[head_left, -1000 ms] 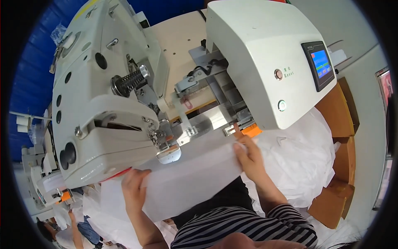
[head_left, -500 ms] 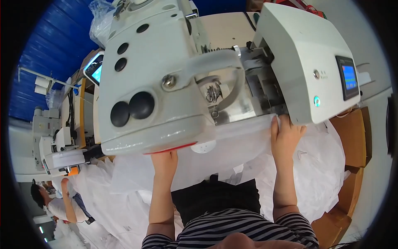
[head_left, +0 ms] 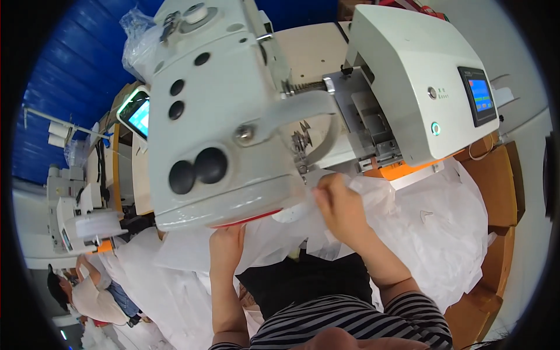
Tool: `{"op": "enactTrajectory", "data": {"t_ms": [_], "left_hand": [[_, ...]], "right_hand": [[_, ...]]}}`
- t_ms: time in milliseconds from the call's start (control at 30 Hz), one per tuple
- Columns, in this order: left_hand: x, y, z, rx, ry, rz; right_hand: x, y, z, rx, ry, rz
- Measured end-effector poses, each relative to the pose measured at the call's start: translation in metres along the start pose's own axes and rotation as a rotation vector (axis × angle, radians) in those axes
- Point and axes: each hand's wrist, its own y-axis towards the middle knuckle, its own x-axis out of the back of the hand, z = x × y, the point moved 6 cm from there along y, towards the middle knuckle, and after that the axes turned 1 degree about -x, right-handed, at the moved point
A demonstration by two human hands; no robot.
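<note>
A thin, translucent white sheet of fabric [head_left: 265, 236] lies across the front of a large white sewing machine [head_left: 233, 87]. My left hand [head_left: 226, 249] is closed on the sheet's edge, just under the machine head's red-striped front; its fingertips are partly hidden. In front of the machine's right side, my right hand [head_left: 341, 211] is closed with fingers curled, gripping the sheet near its upper edge. The curved thread-lever guard [head_left: 326, 131] stands just above that hand. The needle area lies hidden beneath the head.
Right of the head stands a white control housing [head_left: 414, 87] with a small screen [head_left: 479, 96] and an orange base [head_left: 396, 169]. White fabric [head_left: 431, 227] heaps beside me, against brown cardboard boxes [head_left: 490, 192]. Farther left, a co-worker [head_left: 96, 294] is beside another machine [head_left: 87, 216].
My right hand has moved left from the control housing to the machine head, drawing the sheet with it. The metal plate below the housing has shifted back, exposing orange. My left hand stays nearly in place.
</note>
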Motion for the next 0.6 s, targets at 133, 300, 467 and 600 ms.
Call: {"op": "enactTrajectory", "data": {"t_ms": [133, 300, 467, 600], "left_hand": [[-0.019, 0.003, 0.012, 0.074, -0.005, 0.124], [-0.001, -0.005, 0.044, 0.194, -0.006, -0.036], [0.065, -0.022, 0.032, -0.132, -0.027, -0.477], [0.066, -0.031, 0.031, -0.176, 0.15, -0.474]], "right_hand": [[0.006, 0.004, -0.028, -0.118, 0.119, -0.154], [-0.016, -0.006, -0.047, -0.006, -0.313, 0.065], [-0.005, 0.002, -0.007, 0.112, -0.237, -0.099], [-0.009, 0.004, -0.005, 0.097, -0.08, 0.008]]}}
